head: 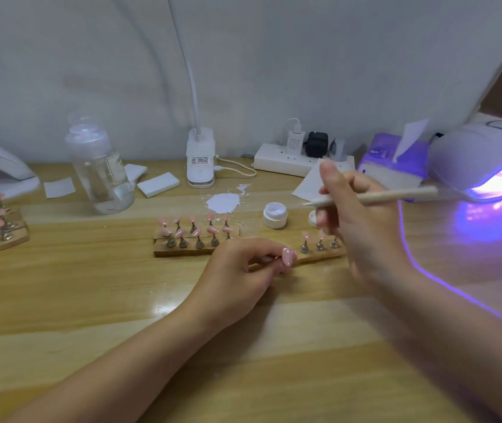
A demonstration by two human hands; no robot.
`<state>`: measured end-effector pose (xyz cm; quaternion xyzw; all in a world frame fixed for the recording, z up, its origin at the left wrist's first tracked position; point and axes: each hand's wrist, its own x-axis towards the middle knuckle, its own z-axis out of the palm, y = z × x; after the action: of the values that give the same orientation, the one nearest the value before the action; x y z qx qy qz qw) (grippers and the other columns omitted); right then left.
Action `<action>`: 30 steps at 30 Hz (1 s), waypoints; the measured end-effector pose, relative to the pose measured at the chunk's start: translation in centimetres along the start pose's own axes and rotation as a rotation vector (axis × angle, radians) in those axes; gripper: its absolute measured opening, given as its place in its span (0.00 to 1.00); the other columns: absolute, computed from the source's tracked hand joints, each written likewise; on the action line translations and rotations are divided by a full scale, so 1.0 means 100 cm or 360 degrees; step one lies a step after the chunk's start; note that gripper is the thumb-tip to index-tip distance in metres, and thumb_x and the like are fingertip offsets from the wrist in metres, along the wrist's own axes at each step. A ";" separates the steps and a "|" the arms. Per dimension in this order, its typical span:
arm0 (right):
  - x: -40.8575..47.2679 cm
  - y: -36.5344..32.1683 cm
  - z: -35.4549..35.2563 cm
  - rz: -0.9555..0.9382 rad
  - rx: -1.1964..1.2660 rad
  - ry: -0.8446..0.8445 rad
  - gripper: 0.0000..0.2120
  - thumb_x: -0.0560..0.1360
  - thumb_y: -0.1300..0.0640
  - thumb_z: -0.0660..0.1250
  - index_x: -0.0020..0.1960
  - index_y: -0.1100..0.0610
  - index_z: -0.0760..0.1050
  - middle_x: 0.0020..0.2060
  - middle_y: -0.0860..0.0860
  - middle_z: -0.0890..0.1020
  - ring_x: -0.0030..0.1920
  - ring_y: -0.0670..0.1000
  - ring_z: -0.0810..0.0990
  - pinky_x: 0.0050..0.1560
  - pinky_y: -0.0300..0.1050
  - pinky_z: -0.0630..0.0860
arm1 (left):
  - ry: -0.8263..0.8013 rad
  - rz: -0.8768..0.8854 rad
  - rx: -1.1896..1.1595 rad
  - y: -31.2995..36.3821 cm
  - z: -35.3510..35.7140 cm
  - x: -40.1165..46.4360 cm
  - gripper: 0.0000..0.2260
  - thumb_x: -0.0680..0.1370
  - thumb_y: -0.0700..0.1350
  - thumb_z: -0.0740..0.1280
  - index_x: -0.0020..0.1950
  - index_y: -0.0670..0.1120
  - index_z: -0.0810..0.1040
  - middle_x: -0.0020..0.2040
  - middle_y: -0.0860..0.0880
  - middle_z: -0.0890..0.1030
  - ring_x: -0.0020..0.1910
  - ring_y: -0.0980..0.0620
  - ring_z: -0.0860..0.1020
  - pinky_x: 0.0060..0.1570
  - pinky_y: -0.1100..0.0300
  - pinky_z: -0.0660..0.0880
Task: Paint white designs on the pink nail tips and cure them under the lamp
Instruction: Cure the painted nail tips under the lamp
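From the head view, the step in hand looks like loading the brush before painting: the right hand (356, 209) grips a thin nail-art brush (374, 198) with its fine tip pointing left, just above and right of the open white gel pot (275, 214), whose lid (313, 218) sits close beside it. The left hand (243, 270) pinches a single pink nail tip (288, 257), apparently on its stand, low over the wooden table (91, 300), just in front of a wooden holder strip (320, 254) carrying three more pink tips. A fuller holder (195, 242) with two rows of pink tips lies just to the left. The next move likely calls for bringing the brush tip down to the held tip with a steady, small stroke. The lit curing lamp (487, 166) glows violet at the right edge, well apart from the held tip, with bare table leading to its mouth. A spill of white paint (222, 203) lies behind the holders, and a clear bottle (100, 169) stands further left.
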<state>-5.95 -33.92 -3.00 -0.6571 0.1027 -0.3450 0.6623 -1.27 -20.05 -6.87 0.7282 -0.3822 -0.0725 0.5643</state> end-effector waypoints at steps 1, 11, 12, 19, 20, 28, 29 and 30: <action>-0.008 0.002 -0.002 -0.0015 -0.0005 -0.0018 0.16 0.65 0.40 0.68 0.27 0.50 0.74 0.20 0.49 0.76 0.24 0.48 0.70 0.24 0.37 0.66 | 0.0004 -0.0002 0.0004 0.001 0.000 0.000 0.05 0.74 0.37 0.68 0.43 0.43 0.84 0.33 0.61 0.81 0.39 0.57 0.80 0.40 0.66 0.77; -0.028 0.013 -0.003 -0.0140 -0.0087 -0.0012 0.21 0.63 0.47 0.73 0.23 0.53 0.64 0.19 0.44 0.65 0.24 0.43 0.73 0.34 0.49 0.78 | -0.0056 0.0067 0.0069 0.000 -0.001 0.000 0.05 0.73 0.35 0.69 0.43 0.42 0.84 0.38 0.54 0.82 0.40 0.62 0.78 0.41 0.69 0.74; -0.029 0.014 -0.003 -0.0155 -0.0125 -0.0007 0.24 0.65 0.49 0.75 0.24 0.55 0.62 0.19 0.47 0.65 0.25 0.44 0.73 0.34 0.51 0.77 | -0.0051 0.0069 0.0073 0.000 -0.001 0.000 0.05 0.73 0.35 0.69 0.44 0.42 0.84 0.39 0.53 0.82 0.40 0.60 0.79 0.41 0.69 0.74; -0.031 0.016 0.000 -0.0237 -0.0132 -0.0183 0.20 0.70 0.73 0.64 0.28 0.58 0.61 0.16 0.43 0.63 0.17 0.39 0.69 0.22 0.25 0.61 | -0.0068 0.0081 0.0121 -0.001 -0.002 0.000 0.06 0.73 0.34 0.68 0.43 0.42 0.84 0.38 0.53 0.82 0.39 0.59 0.79 0.42 0.59 0.77; -0.031 0.016 0.001 -0.0232 -0.0120 -0.0204 0.20 0.70 0.74 0.63 0.28 0.57 0.61 0.15 0.42 0.63 0.17 0.39 0.69 0.22 0.25 0.61 | -0.0072 0.0092 0.0128 -0.001 -0.002 0.000 0.06 0.73 0.34 0.68 0.43 0.42 0.84 0.38 0.53 0.82 0.40 0.58 0.79 0.42 0.58 0.77; -0.032 0.016 0.001 -0.0227 -0.0140 -0.0259 0.20 0.67 0.76 0.62 0.27 0.57 0.60 0.14 0.42 0.64 0.17 0.38 0.70 0.22 0.25 0.61 | -0.0075 0.0099 0.0123 -0.003 -0.001 0.001 0.05 0.73 0.35 0.69 0.42 0.42 0.84 0.39 0.50 0.83 0.40 0.54 0.80 0.41 0.57 0.77; -0.032 0.016 0.001 -0.0225 -0.0133 -0.0260 0.20 0.67 0.76 0.62 0.27 0.57 0.60 0.14 0.42 0.64 0.17 0.38 0.70 0.22 0.25 0.62 | -0.0074 0.0103 0.0124 -0.004 -0.001 0.001 0.05 0.73 0.35 0.69 0.41 0.42 0.84 0.38 0.50 0.83 0.40 0.54 0.80 0.41 0.57 0.77; -0.032 0.016 0.001 -0.0220 -0.0127 -0.0259 0.20 0.67 0.76 0.62 0.27 0.57 0.60 0.14 0.42 0.64 0.17 0.38 0.70 0.22 0.25 0.62 | -0.0076 0.0105 0.0126 -0.003 -0.001 0.000 0.06 0.73 0.35 0.69 0.41 0.42 0.84 0.38 0.50 0.83 0.40 0.54 0.80 0.42 0.57 0.77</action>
<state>-7.69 -32.09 -5.52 -0.7143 0.0166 -0.3310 0.6164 -1.01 -19.95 -7.12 0.7350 -0.4219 -0.0559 0.5278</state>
